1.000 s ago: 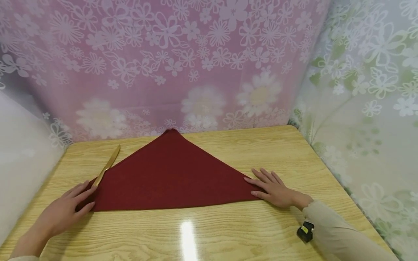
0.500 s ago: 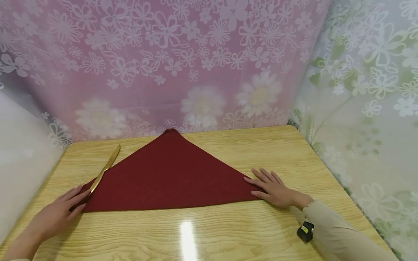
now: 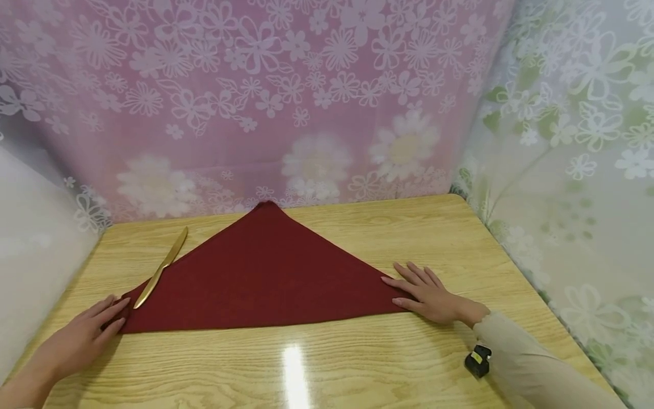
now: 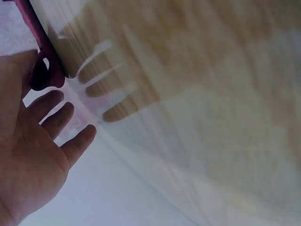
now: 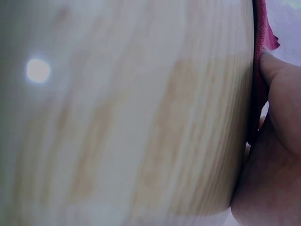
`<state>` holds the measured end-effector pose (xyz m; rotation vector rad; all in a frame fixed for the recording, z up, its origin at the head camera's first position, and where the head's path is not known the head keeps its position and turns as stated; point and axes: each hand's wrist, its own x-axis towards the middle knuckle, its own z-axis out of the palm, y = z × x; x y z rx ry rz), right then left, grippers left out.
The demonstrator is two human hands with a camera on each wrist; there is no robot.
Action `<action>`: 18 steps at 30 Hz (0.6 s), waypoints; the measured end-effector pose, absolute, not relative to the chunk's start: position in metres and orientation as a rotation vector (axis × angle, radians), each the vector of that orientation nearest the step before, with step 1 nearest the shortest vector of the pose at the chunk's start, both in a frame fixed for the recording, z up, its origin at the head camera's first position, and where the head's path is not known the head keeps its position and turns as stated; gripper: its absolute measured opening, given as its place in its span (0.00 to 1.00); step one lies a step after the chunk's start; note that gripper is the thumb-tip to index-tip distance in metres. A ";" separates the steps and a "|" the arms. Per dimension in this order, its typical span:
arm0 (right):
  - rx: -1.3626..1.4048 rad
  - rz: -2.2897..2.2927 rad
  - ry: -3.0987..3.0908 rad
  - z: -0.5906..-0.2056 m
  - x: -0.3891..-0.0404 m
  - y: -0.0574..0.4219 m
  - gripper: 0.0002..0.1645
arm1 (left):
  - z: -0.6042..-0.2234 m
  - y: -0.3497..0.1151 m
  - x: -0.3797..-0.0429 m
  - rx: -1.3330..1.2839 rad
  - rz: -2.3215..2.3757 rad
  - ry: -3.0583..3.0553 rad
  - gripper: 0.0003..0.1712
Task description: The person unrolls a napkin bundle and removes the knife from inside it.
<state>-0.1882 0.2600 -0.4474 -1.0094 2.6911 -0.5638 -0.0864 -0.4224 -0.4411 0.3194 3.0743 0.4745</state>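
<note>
A dark red cloth napkin (image 3: pixel 265 272) lies as a broad triangle, its long edge toward me and its peak at the table's far edge. At its left corner my left hand (image 3: pixel 82 338) pinches the cloth between thumb and forefinger. The left wrist view shows that corner (image 4: pixel 54 75) curled up at the fingertips, the other fingers of the hand (image 4: pixel 35 155) spread. On the right corner rests my right hand (image 3: pixel 429 295), fingers spread, thumb near the front edge. A gold table knife (image 3: pixel 163 267) lies slanted across the napkin's left edge, its tip on the table.
The wood-grain table (image 3: pixel 357 363) reaches back to a pink flowered curtain (image 3: pixel 245 113). Another flowered curtain (image 3: pixel 577 170) hangs along the right side. A small black device (image 3: pixel 478 361) sits at the right sleeve.
My left hand has moved left and slightly down, and the napkin's left corner now reaches farther left. The knife's handle end has come out from under the fingers. The right hand has stayed put.
</note>
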 end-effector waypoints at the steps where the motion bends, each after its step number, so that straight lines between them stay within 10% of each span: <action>1: -1.011 -0.560 2.693 -0.447 -0.188 0.260 0.31 | -0.440 -0.420 -0.087 0.316 0.448 3.080 0.32; 18: -0.993 -0.565 2.692 -0.449 -0.189 0.260 0.31 | -0.443 -0.419 -0.086 0.479 0.239 3.228 0.27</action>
